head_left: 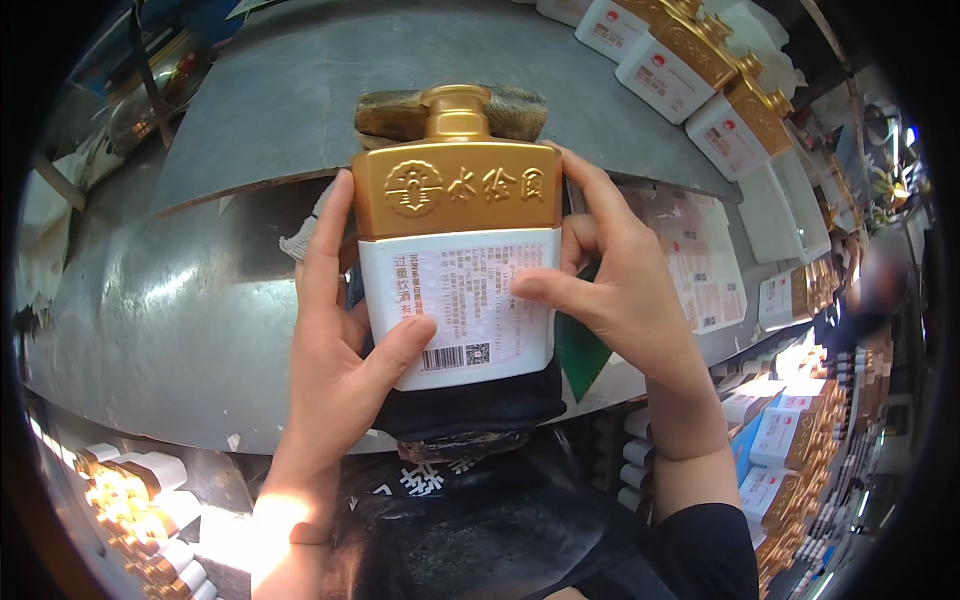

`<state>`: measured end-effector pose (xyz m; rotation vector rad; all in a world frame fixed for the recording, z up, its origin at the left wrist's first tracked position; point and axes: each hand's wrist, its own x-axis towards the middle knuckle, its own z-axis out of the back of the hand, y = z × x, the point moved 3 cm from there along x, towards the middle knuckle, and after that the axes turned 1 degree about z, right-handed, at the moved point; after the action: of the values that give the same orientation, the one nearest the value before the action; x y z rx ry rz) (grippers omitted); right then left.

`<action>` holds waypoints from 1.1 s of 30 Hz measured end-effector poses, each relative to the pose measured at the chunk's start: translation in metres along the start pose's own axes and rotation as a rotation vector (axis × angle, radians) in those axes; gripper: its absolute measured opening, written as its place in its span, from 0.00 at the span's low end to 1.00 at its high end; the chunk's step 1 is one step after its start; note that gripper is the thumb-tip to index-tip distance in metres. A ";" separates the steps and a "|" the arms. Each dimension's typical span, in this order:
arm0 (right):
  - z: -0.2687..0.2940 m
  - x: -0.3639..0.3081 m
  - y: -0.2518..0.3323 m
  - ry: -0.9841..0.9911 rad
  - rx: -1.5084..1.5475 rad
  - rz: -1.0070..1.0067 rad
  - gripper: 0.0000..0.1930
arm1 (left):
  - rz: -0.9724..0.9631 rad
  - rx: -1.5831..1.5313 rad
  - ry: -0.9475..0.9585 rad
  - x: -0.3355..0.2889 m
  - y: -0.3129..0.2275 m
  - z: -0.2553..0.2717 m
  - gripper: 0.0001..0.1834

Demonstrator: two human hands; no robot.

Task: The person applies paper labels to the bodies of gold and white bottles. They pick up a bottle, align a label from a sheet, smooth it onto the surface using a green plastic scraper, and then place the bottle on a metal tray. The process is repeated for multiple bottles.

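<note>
Between my two hands lies a flat-sided bottle with a gold neck and shoulder and a white lower body, its neck pointing away from me. A pale printed label covers the white face and shows small bubbles. My left hand grips the left side, thumb pressing near the label's lower left corner. On the other side my right hand holds the edge, its thumb on the label's right part. The neck rests over a wooden block. Dark cloth shows below the bottle's base.
Similar gold-and-white bottles lie in a row at the far right of the grey table. Printed label sheets and a green flat piece sit right of my hands. More bottles are stacked at the lower right and lower left.
</note>
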<state>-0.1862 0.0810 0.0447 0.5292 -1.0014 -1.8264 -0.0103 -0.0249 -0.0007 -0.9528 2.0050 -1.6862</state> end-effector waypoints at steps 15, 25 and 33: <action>-0.013 0.020 0.068 -0.044 -0.480 0.862 0.15 | -0.009 0.127 0.019 -0.019 0.011 0.003 0.56; -0.028 -0.011 0.068 0.055 -0.424 0.897 0.10 | 0.013 0.024 -0.198 -0.038 0.012 0.039 0.25; -0.016 -0.024 0.067 0.250 -0.757 0.910 0.10 | 0.017 0.019 -0.260 -0.037 0.012 0.035 0.25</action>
<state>-0.1280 0.0812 0.0886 -0.1663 -0.2282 -1.1247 0.0361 -0.0240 -0.0257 -1.0837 1.8182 -1.4838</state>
